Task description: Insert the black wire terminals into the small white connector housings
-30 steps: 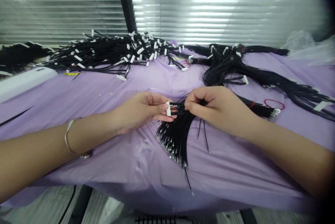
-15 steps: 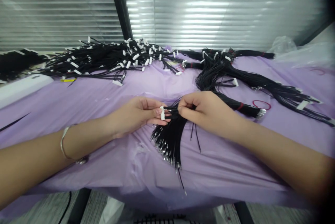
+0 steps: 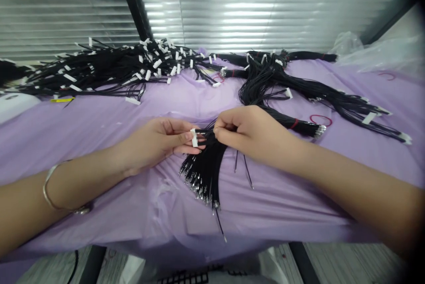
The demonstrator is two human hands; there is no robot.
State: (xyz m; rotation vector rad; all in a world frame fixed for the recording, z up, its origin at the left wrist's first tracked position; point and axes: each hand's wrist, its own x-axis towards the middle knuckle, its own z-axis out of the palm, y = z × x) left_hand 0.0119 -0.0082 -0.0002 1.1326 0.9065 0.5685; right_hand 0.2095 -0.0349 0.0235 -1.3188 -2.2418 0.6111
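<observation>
My left hand point(image 3: 174, 137) pinches a small white connector point(image 3: 194, 137) between thumb and fingers. Several black wires run from the connector's right side toward my right hand point(image 3: 237, 125). That hand is closed in a pinch on black wire just right of the connector; its fingertips hide how many wires it grips. Beneath both hands, a fanned bundle of black wires point(image 3: 206, 173) with silver terminals at the ends lies on the purple cloth point(image 3: 133, 204). One wire sticks out past the fan toward the table's front edge.
A large heap of black wires with white connectors point(image 3: 122, 65) lies along the back left. Tied wire bundles point(image 3: 299, 127) and loose harnesses point(image 3: 335, 94) are on the right, beside a red band point(image 3: 320, 120). A yellow strip point(image 3: 62, 100) and clear plastic point(image 3: 381, 56) lie farther out.
The whole view has shifted, so everything appears farther left and slightly higher. Both hands keep their grips, with the connector and wires in much the same arrangement.
</observation>
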